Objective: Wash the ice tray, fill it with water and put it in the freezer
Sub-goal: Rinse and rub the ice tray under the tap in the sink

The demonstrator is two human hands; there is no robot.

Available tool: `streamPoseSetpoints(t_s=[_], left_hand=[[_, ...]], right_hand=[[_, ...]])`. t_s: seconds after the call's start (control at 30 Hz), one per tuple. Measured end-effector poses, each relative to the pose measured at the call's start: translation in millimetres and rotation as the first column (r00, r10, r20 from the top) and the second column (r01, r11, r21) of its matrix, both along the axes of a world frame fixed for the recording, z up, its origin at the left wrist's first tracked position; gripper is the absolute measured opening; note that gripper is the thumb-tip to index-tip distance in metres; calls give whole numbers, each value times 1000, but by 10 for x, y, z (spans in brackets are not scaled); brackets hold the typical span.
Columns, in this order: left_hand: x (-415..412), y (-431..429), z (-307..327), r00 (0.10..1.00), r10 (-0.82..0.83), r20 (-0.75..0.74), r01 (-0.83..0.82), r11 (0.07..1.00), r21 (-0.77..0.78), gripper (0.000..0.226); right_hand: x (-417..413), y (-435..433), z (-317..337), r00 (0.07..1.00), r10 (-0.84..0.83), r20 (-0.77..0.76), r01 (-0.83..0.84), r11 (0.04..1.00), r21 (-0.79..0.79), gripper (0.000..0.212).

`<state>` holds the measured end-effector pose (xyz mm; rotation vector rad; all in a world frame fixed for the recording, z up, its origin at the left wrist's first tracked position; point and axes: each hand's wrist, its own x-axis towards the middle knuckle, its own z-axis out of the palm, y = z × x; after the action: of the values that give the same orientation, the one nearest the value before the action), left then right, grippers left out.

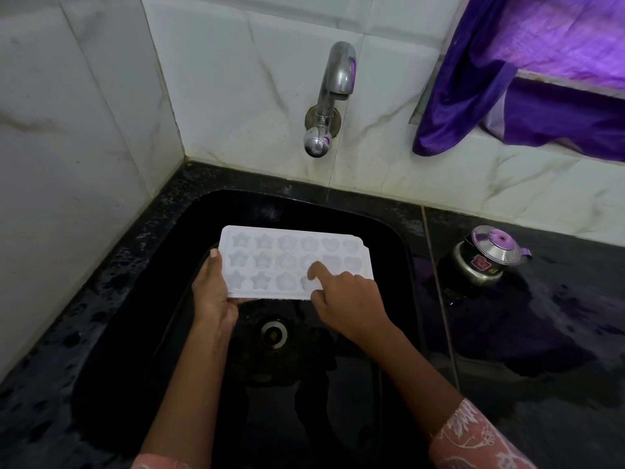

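Washing step is judged in hand. The left hand [211, 292] is gripping the ice tray [270, 262] by its left edge, holding it over the sink [338, 211] at frame centre. The right hand [345, 299], index finger extended and holding nothing, is pressing into a near-row cavity. The tap [333, 93] is showing no stream, so rinsing is likely calling for it to be opened. The right hand is hiding the tray's lower right corner, and whether the cavities are wet cannot be told.

No lettering is legible at this kitchen sink, where a red sticker [479, 262] on the lidded steel pot [471, 277] is too blurred to read.
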<state>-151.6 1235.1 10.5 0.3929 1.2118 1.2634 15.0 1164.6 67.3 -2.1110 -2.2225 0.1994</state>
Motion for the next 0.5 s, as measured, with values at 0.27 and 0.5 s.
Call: streamPoseSetpoints(t_s=[0.27,0.5], left_hand=[[37,-21,21,1000,-2,13,2,1000,4,35],[37,-24,24,1000,6,18,-6,1000,3,31]], right_hand=[[-168,20,27,994,112,-12,-112,994,-15,40],[-165,61,15,992,124,-23,-125,992,-28,38]])
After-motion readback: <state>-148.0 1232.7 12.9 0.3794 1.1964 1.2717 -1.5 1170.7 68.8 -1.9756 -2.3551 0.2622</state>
